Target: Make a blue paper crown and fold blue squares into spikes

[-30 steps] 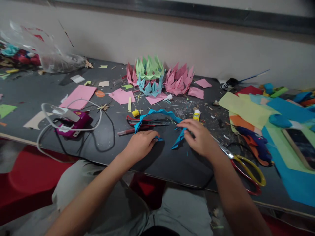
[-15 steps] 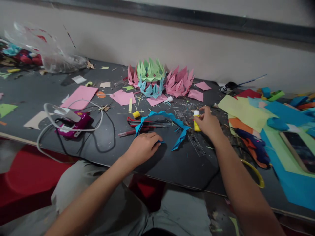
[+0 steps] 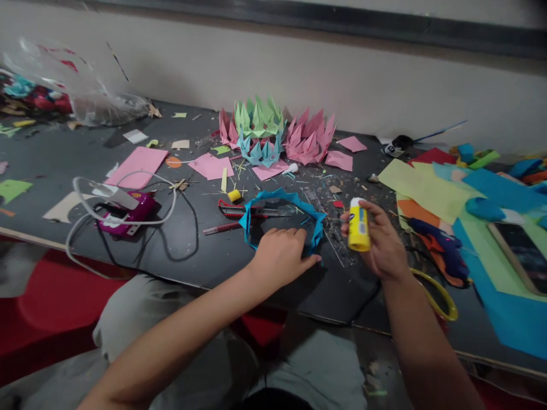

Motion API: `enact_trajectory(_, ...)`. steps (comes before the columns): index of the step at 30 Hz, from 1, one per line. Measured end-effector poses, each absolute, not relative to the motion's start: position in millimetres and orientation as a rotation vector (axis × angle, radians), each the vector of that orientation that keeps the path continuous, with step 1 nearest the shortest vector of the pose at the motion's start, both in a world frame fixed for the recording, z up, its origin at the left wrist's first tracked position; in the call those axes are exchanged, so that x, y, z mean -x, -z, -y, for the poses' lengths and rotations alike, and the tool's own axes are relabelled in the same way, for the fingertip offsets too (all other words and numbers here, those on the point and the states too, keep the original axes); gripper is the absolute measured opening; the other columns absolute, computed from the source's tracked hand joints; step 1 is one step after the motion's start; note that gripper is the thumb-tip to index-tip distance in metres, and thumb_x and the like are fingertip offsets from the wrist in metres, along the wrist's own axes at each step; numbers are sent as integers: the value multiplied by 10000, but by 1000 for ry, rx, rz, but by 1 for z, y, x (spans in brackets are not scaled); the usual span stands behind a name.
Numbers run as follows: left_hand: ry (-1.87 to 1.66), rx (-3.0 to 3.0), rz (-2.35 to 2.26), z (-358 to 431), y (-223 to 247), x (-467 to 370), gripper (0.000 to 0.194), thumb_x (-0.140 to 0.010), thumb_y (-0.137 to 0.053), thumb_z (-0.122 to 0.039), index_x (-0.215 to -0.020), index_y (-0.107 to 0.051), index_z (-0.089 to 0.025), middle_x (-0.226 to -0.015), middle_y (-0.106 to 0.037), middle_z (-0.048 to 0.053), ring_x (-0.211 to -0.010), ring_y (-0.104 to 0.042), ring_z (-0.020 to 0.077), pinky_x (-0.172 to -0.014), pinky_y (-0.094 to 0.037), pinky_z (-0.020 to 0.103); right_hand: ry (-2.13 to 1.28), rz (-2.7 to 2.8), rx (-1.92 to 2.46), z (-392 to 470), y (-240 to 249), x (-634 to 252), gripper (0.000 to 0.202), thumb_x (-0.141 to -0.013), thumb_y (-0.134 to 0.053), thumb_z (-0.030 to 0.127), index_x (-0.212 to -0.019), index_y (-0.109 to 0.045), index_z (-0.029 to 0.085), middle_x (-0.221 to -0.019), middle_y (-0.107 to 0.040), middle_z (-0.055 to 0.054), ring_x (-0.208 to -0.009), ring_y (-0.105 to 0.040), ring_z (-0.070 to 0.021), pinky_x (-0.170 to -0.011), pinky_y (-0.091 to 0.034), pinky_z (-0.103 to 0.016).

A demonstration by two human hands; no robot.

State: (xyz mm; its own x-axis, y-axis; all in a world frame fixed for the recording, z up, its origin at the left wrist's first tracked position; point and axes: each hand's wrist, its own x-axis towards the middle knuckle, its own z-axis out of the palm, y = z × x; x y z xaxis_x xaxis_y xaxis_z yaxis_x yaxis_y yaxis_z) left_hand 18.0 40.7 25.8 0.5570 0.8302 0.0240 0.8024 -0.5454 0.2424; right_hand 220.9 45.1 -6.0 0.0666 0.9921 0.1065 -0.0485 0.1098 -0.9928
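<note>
My right hand (image 3: 380,239) grips a yellow glue stick (image 3: 359,228) with a white top, lifted above the dark table. My left hand (image 3: 284,253) lies over the near side of a ring of folded blue paper (image 3: 282,195). Its fingers reach inside the ring and are partly hidden, so what they pinch cannot be made out. The thumb points right, near the ring's right side. A red box cutter (image 3: 233,210) lies partly behind the ring, with a red pen (image 3: 222,229) beside it. A small yellow cap (image 3: 234,196) sits just beyond them.
Folded paper crowns in green (image 3: 258,117), light blue (image 3: 260,149) and pink (image 3: 310,139) stand near the wall. A purple device (image 3: 130,213) with cables is at left. On the right are coloured sheets (image 3: 427,188), a glue gun (image 3: 440,245) and a phone (image 3: 519,253).
My right hand has picked the glue stick up off the table and brought it nearer. My left hand has moved right along the blue ring, whose open ends have come closer together.
</note>
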Motion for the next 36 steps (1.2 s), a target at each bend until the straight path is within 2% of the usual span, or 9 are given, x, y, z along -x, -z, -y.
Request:
enact_trajectory(4,-85,-2515,-1378,-48,-26,-42,419,-769,-549,-513,-973,-489,-152,-820,-652,74,-745,-646,250,-610,-475,306,-1153,1129,1099,-39,4,-216,422,-650,-694,284,-1021,-498,332,-786,-621,23,-646,-575,-136,-570,-466,-256)
enact_trajectory(10,-52,-2396,-1407,-54,-22,-45,291,-814,-493,-250,-1087,-454,-158,-845,-663,95,-762,-651,265,-630,-490,338,-1194,1072,1142,-29,8,-212,304,-731,-589,445,-955,-558,242,-553,-564,27,-500,-522,-127,-486,-421,-248)
enact_trajectory(12,-72,-2335,-1385,-57,-21,-41,258,-810,-485,-207,-1065,-507,-177,-849,-666,86,-782,-648,253,-656,-488,331,-1186,1044,1196,-26,13,-212,314,-737,-561,476,-908,-585,214,-501,-522,35,-429,-467,-108,-423,-374,-232)
enact_trajectory(15,-71,-2216,-1301,-64,-18,-36,170,-790,-521,-189,-921,-630,-191,-861,-677,65,-831,-636,226,-716,-476,303,-1117,1083,1290,-24,20,-212,325,-727,-564,485,-849,-614,188,-505,-504,34,-410,-421,-91,-386,-330,-219)
enact_trajectory(18,-81,-2146,-1233,-73,-13,-33,174,-770,-548,-157,-878,-683,-175,-876,-689,62,-836,-631,204,-744,-466,283,-1036,1206,1390,-22,24,-209,336,-725,-562,486,-826,-629,173,-590,-571,2,-464,-475,-108,-424,-373,-233)
enact_trajectory(23,-77,-2121,-1190,-78,-9,-28,203,-744,-562,-127,-878,-707,-175,-850,-703,53,-813,-634,186,-748,-465,269,-971,1495,1497,-19,27,-200,306,-749,-547,444,-844,-632,166,-753,-671,-52,-678,-611,-189,-611,-467,-287)
enact_trajectory(29,-28,-2138,-1192,-77,-13,-29,251,-733,-529,-102,-892,-711,-167,-878,-701,76,-816,-632,194,-741,-465,271,-796,1816,1545,-19,29,-192,250,-783,-508,407,-811,-617,184,-728,-670,-55,-691,-620,-207,-615,-448,-285)
enact_trajectory(36,6,-2084,-1195,-80,-17,-30,301,-711,-510,-68,-933,-699,-148,-916,-695,100,-834,-631,194,-731,-458,258,-618,1980,1572,-23,28,-186,243,-789,-492,423,-772,-576,195,-645,-632,-34,-573,-576,-178,-559,-415,-263)
